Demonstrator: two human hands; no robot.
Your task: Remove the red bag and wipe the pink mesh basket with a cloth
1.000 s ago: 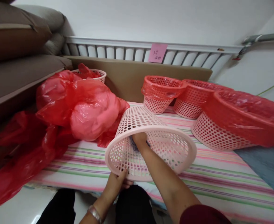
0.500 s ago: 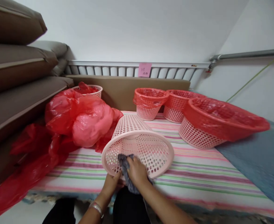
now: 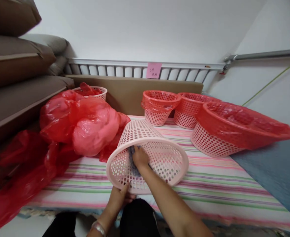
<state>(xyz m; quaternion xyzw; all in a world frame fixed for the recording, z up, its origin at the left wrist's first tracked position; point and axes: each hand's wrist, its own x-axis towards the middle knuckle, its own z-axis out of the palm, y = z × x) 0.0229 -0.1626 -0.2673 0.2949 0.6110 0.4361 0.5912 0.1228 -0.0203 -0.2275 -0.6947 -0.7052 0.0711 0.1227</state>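
Two bare hands work at one pink basket, which lies on its side on a striped sheet, mouth toward the wearer. The left hand grips the lower left of the rim, thumb over the edge, fingers curled beneath; its forearm rises from the bottom edge, a bracelet at the wrist. The right arm slants up from the lower right, over the rim and into the mouth. Inside, the right hand is closed on a grey cloth, knuckles up, against the inner wall. Red bags lie to the left. On the white radiator behind hangs a pink note, handwritten, apparently "311"; the smaller marks below it are illegible.
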